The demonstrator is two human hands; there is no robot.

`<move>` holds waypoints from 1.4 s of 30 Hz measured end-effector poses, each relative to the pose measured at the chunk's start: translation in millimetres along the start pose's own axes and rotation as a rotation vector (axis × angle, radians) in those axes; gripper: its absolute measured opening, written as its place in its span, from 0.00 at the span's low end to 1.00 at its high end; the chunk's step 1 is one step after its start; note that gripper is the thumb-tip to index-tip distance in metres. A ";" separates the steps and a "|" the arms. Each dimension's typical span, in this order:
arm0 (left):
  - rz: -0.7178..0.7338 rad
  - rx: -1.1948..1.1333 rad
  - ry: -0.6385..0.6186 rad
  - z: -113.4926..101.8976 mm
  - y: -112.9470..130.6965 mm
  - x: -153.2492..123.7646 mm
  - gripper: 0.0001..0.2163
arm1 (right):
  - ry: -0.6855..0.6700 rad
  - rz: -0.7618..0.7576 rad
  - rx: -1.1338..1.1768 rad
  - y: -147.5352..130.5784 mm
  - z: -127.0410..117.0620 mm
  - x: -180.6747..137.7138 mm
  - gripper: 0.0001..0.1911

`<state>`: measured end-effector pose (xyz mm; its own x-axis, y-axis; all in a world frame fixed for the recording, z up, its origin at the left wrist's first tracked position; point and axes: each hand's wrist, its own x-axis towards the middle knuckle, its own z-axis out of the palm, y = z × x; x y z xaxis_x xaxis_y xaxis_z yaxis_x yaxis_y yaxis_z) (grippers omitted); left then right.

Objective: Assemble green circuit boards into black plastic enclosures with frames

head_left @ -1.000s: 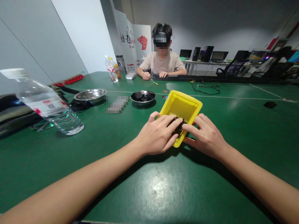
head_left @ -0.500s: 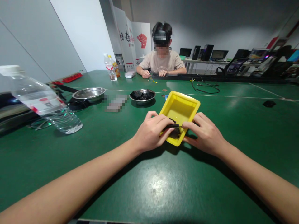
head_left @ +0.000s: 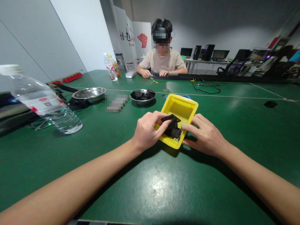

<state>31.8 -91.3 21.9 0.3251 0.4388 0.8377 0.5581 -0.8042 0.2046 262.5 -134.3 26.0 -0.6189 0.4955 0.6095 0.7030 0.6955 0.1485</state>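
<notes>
A yellow plastic bin (head_left: 172,145) is tilted between my hands, its mouth facing me. My left hand (head_left: 147,129) reaches over the bin's left rim, thumb and fingers closed on a flat black plastic piece (head_left: 169,117). More black parts (head_left: 176,133) lie at the bin's lower end, along with some small shiny bits that I cannot name. On the other side, my right hand (head_left: 205,132) grips the bin's right wall, with a finger over the rim and the thumb lower down outside.
Beyond the bin is a blue object (head_left: 185,96), partly hidden. A metal bowl (head_left: 142,100) of black pieces and a metal dish (head_left: 90,93) stand farther left, near a large water bottle (head_left: 50,103). A person (head_left: 161,59) sits opposite; a black cable (head_left: 208,88) lies back right.
My left hand has turned and drawn slightly left; the black piece, seen as a thin strip before, now shows its flat face. The bin has shifted a little left, uncovering more of the blue object.
</notes>
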 end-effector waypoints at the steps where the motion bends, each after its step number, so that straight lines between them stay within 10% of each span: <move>1: 0.013 0.021 -0.007 0.3 -0.3 -0.1 0.08 | -0.007 -0.015 -0.003 -1.8 0.0 0.9 0.13; 10: 0.058 0.110 -0.101 -1.0 -0.9 1.5 0.17 | -0.004 -0.020 0.010 -9.1 2.7 4.6 0.15; 23: 0.329 0.227 -0.573 -10.1 2.1 13.5 0.13 | 0.032 -0.023 -0.035 -3.4 -0.4 3.8 0.13; 42: 0.582 0.101 -0.552 -18.5 -9.8 19.3 0.15 | 0.020 0.004 0.093 9.8 -0.1 -3.2 0.15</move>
<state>18.4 -82.4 45.4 0.9002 0.1171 0.4195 0.2409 -0.9362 -0.2557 271.4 -129.1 25.6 -0.6083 0.4881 0.6258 0.6690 0.7396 0.0735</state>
